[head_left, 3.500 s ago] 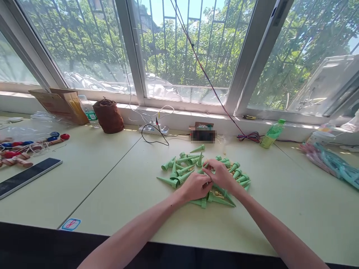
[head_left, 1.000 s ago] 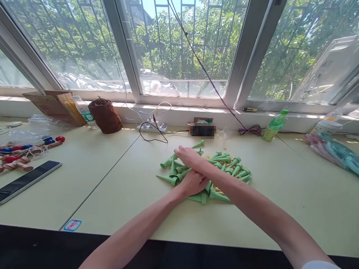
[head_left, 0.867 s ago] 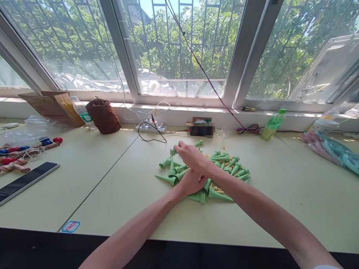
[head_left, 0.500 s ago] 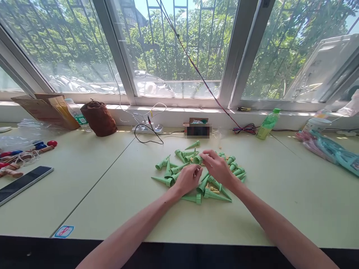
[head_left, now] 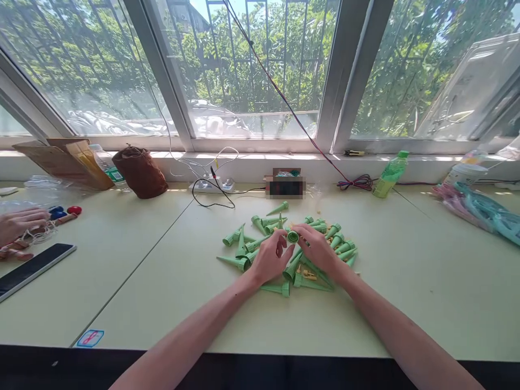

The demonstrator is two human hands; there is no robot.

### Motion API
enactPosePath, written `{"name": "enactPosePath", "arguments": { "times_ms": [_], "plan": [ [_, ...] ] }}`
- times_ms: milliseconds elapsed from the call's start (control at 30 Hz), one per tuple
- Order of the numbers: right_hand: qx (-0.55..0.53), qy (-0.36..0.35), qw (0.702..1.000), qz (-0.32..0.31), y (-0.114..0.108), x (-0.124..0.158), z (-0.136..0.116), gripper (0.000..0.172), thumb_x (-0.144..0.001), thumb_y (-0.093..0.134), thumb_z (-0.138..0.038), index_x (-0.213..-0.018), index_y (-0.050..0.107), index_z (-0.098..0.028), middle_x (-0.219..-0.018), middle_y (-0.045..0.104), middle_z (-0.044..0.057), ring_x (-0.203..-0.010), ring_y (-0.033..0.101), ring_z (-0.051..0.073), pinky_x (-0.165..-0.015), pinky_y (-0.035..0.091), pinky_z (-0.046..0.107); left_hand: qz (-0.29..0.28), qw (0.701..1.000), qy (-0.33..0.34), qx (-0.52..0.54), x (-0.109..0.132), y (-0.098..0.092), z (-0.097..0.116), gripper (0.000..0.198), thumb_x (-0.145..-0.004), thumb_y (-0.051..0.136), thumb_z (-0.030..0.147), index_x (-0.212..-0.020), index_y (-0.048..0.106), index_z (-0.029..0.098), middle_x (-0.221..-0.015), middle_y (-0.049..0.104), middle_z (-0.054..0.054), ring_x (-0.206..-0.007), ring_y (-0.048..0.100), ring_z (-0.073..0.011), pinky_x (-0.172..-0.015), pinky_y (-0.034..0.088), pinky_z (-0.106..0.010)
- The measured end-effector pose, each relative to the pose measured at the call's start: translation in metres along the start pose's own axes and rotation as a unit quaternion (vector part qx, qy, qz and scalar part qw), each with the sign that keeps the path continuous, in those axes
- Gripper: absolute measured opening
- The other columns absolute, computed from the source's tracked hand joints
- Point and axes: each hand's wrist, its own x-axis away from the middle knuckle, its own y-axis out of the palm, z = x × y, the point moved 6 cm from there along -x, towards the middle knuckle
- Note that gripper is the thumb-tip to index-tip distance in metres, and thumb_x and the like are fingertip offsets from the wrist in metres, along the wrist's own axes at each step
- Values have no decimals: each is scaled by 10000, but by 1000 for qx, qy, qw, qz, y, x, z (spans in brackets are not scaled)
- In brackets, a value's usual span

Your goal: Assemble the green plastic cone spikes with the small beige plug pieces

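My right hand (head_left: 317, 249) is closed on a green plastic watering spike (head_left: 293, 237), whose round open end is turned towards me. Close by on its left, my left hand (head_left: 271, 255) has its thumb and bent fingers apart, with the fingertips beside the spike's rim; whether they touch it is unclear. Around and under both hands lies a loose pile of similar green spikes (head_left: 312, 282), several with ribbed caps. Small yellow plastic pieces (head_left: 309, 275) lie among them.
Another person's hand (head_left: 20, 222) is at the far left, over wooden toys with balls and string. A phone (head_left: 36, 271) lies near it. Along the window stand a brown bag (head_left: 140, 172), a power strip (head_left: 211, 186), a small box (head_left: 286, 186) and a green bottle (head_left: 390, 174).
My right hand has turned the spike so its open end faces me and drawn it slightly nearer. My left fingers have spread beside it. Another person's hand has appeared at the left.
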Motion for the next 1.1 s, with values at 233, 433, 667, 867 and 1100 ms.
{"name": "enactPosePath", "arguments": {
  "times_ms": [233,433,667,867,1100],
  "plan": [
    [57,4,998,3,1,0,-1,212,-966,443,-118,-1053,621,-194,-1082,641,96,-924,662,196,-785,522,290,3,1000,-24,11,-2,-2,3,263,-906,577,418,-1015,499,191,-672,514,54,-523,455,-85,-536,391,-211],
    [107,-13,994,2,3,-1,-4,207,-941,447,-80,-987,612,-196,-1045,632,79,-826,652,167,-695,487,245,-1,999,-42,-5,-3,-2,3,288,-951,492,454,-914,539,172,-629,504,43,-534,446,-98,-536,359,-225],
    [154,-25,988,18,-1,-2,-7,226,-913,432,-44,-957,595,-194,-995,640,67,-708,602,145,-602,432,227,-22,1000,-11,-18,-3,0,10,292,-948,495,396,-766,526,170,-589,465,42,-517,422,-94,-524,341,-228],
    [135,-7,991,10,1,-1,-1,279,-874,451,-19,-1033,586,-205,-1052,628,71,-784,627,165,-642,468,239,-19,999,1,-34,-2,2,9,171,-891,566,333,-850,577,168,-607,519,38,-513,461,-95,-553,394,-236],
    [87,0,996,20,1,1,3,341,-897,422,-30,-1138,569,-221,-1126,602,86,-926,648,194,-774,525,287,-32,997,-57,31,-3,2,3,272,-891,578,416,-959,611,154,-705,585,0,-581,533,-108,-531,444,-216]
  ]
}}
